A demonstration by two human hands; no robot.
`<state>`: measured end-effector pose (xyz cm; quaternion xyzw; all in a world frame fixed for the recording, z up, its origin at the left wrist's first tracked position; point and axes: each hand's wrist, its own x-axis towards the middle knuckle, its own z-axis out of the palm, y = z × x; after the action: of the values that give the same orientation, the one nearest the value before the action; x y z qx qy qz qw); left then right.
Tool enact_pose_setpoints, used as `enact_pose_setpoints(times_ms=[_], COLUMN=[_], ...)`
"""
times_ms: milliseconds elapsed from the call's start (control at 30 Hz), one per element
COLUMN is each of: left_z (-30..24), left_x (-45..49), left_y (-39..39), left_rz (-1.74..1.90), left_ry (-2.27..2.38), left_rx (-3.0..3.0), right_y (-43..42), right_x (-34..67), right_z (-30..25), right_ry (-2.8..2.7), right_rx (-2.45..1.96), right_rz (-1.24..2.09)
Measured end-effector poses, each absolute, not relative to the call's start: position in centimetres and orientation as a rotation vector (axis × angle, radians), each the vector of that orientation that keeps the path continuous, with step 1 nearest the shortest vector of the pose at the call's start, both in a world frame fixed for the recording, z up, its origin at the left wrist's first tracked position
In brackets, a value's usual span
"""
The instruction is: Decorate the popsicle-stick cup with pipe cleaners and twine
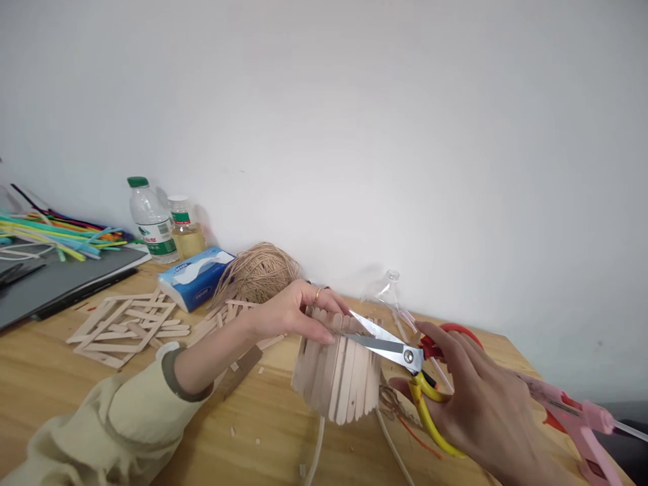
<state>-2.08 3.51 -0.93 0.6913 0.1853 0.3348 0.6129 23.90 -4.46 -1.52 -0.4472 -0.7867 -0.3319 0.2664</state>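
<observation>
A small pot made of upright wooden craft sticks (338, 376) stands on the wooden table (61, 385). My left hand (296, 312) rests on its top rim with fingers curled over the stick ends, holding it. My right hand (473, 398) grips a pair of scissors (399, 351) with red and yellow handles. The blades are open, and their tips touch the top of the sticks next to my left fingers.
A ball of twine (258, 273), a tissue pack (196, 277), two plastic bottles (150, 219) and flat craft-stick frames (124, 324) lie behind left. Coloured straws (55, 233) sit on a dark laptop at far left. A pink glue gun (582, 422) lies at right, near a clear bottle top (391, 290).
</observation>
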Motion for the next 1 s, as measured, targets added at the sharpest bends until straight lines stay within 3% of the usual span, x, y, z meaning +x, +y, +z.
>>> enact_pose_setpoints(times_ms=[633,1000], left_z=[0.0,-0.3], left_x=[-2.3,-2.1], left_y=[3.3,3.1], left_rz=[0.744,0.742], left_ry=[0.434,0.453], left_rx=[2.017,1.848], right_y=[-4.8,-4.6], right_x=[23.3,23.6], right_z=[-0.1,-0.6], right_ry=[-2.287,-2.26], right_rx=[-1.192,-1.131], right_rz=[-0.889,-1.003])
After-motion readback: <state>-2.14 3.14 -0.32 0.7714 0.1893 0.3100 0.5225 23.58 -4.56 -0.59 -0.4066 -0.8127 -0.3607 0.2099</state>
